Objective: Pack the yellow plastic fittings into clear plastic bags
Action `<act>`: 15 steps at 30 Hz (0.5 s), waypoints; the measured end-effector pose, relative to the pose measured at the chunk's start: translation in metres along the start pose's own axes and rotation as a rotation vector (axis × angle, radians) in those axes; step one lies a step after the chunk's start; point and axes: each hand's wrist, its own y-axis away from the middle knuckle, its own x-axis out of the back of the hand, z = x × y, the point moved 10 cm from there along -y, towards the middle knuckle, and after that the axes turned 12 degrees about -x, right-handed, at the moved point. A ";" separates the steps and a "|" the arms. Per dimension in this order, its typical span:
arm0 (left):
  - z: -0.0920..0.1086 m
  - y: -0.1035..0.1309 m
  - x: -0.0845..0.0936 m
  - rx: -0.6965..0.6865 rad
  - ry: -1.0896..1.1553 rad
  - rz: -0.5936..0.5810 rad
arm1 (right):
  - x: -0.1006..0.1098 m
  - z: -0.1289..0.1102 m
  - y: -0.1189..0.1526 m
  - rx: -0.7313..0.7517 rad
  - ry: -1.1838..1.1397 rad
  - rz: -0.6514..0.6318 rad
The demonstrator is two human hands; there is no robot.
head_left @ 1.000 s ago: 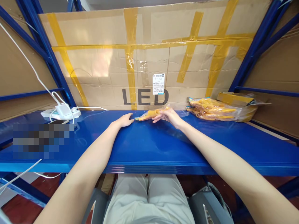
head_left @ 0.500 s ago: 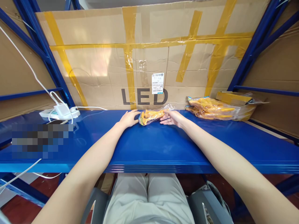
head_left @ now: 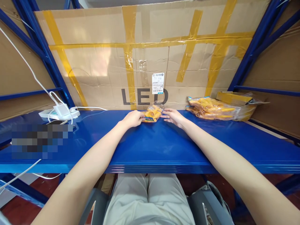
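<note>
A clear plastic bag (head_left: 152, 113) with orange-yellow pieces inside and a colourful printed edge rests on the blue shelf (head_left: 154, 143), close to the cardboard at the back. My left hand (head_left: 134, 118) pinches the bag's left end between thumb and fingers. At its other side my right hand (head_left: 172, 117) has its fingers stretched out and apart, close to the bag's right edge. Whether those fingertips touch the plastic I cannot tell. What exactly the orange pieces are is not clear through the wrapping.
More bags of orange pieces (head_left: 211, 107) lie in a pile at the right, against an open cardboard box (head_left: 246, 109). On the left are a white power strip (head_left: 59, 113) with cables and a blurred-out dark object (head_left: 42, 140). A large taped cardboard sheet (head_left: 93, 75) stands behind.
The bag has turned, its printed edge now facing me and its loose end pointing to the back. My left hand has taken hold of it; my right hand has let go.
</note>
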 end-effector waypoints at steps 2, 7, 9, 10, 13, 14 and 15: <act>0.003 0.000 0.003 0.008 -0.010 0.009 | -0.008 -0.021 0.008 0.290 0.349 0.036; 0.009 0.000 0.006 -0.016 -0.013 0.077 | -0.055 -0.032 0.040 0.713 0.899 -0.088; 0.010 -0.001 0.007 -0.031 0.004 0.116 | -0.063 -0.036 0.046 0.759 1.018 -0.050; 0.010 -0.001 0.008 -0.037 0.017 0.132 | -0.065 -0.038 0.049 0.775 1.064 -0.028; 0.007 -0.001 0.007 -0.055 0.048 0.157 | -0.066 -0.045 0.053 0.811 1.131 0.031; 0.005 -0.001 0.006 -0.057 0.043 0.153 | -0.064 -0.048 0.054 0.815 1.137 0.054; 0.002 0.000 0.004 -0.051 0.030 0.141 | -0.061 -0.049 0.054 0.814 1.141 0.078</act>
